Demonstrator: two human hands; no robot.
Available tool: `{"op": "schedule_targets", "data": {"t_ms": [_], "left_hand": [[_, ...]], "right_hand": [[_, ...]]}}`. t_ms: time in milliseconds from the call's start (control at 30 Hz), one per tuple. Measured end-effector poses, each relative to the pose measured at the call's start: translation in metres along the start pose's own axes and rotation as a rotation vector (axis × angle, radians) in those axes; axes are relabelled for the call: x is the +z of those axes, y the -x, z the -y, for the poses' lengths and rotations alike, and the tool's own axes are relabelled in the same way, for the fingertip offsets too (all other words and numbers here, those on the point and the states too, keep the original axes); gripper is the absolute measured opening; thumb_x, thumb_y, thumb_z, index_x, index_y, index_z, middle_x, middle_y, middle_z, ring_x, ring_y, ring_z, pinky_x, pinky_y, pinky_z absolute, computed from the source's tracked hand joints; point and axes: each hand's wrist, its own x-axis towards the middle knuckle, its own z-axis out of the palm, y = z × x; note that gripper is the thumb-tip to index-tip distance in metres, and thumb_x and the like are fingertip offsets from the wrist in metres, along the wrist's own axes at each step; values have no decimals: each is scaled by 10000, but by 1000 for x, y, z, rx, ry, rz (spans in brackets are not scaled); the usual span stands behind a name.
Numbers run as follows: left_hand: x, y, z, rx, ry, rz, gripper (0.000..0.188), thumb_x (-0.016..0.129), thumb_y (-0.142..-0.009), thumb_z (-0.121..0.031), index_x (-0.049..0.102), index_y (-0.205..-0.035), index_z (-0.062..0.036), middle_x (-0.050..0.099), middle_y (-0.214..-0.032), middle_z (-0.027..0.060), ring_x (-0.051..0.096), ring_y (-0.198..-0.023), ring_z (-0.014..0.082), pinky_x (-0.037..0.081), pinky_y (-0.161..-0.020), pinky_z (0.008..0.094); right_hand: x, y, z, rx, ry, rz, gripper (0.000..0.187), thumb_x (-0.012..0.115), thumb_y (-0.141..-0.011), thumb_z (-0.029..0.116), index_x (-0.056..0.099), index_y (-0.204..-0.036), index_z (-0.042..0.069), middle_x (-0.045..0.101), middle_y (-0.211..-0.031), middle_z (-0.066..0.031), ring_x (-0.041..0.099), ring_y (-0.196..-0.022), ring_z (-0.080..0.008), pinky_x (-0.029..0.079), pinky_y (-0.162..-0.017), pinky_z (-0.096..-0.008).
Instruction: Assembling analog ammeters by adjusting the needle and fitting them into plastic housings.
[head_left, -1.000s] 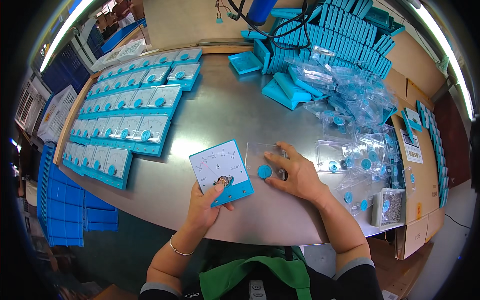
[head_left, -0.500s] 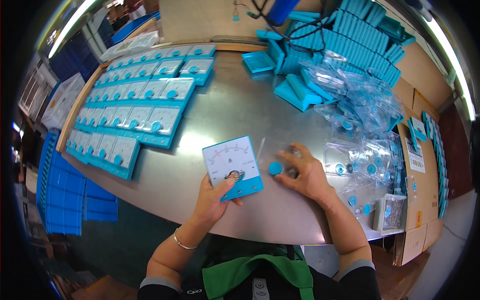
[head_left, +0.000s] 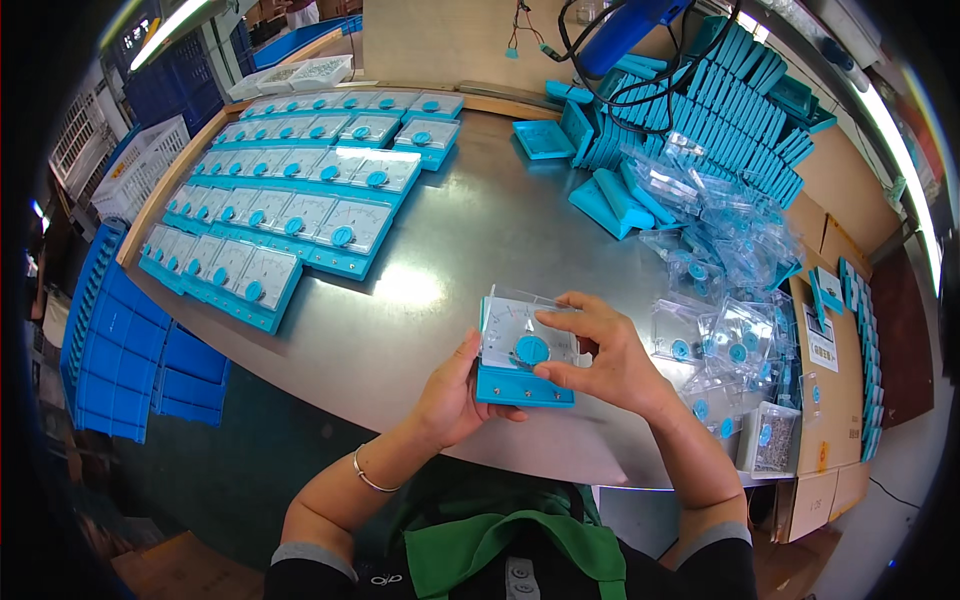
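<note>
A panel meter [head_left: 522, 388] with a white dial and a blue lower strip is in my left hand [head_left: 450, 394], the fingers curled under it and the thumb along its left side. My right hand [head_left: 622, 362] grips a clear cover [head_left: 497, 306] by its right side, thumb and fingers pinching near its round blue knob [head_left: 531, 349]. The cover lies over the dial, a little out of line at the top edge. Whether it is fully seated cannot be seen.
Rows of covered meters [head_left: 290, 215] fill the left of the metal table [head_left: 460, 220]. On the right lie a heap of clear covers [head_left: 735, 335], stacked blue housings [head_left: 700, 110] and a small tray of metal parts [head_left: 772, 445]. A blue tool [head_left: 625, 40] hangs above with black cable.
My right hand has brought the clear cover leftward from beside the meter onto its face. My left hand has moved the meter right and turned it straighter.
</note>
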Motion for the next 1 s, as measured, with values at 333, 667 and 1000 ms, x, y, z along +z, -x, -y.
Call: {"op": "schedule_targets", "data": {"t_ms": [333, 667, 1000], "left_hand": [[-6, -5, -7, -56, 85, 96, 550, 222, -981, -483, 342, -1342, -86, 537, -1230, 132, 620, -989, 283, 582, -705, 405], [-14, -10, 10, -121, -4, 43, 597, 267, -953, -534, 333, -1351, -94, 546, -1227, 113, 605, -1024, 258, 569, -769, 425], [-22, -47, -7, -229, -279, -16, 479, 586, -883, -262, 432, -1255, -3, 572, -1129, 115, 607, -961, 212, 542, -751, 343]], "right_hand": [[-5, -11, -3, 33, -28, 54, 515, 795, -666, 293, 653, -1097, 49, 563, -1018, -121, 516, -652, -175, 460, -602, -287], [7, 15, -29, 117, -237, 98, 508, 800, -704, 270, 641, -1159, 111, 553, -1129, -85, 491, -734, -91, 440, -644, -226], [20, 12, -56, -1, 22, -88, 560, 812, -675, 262, 621, -1179, 107, 480, -1224, -231, 616, -852, -249, 521, -709, -337]]}}
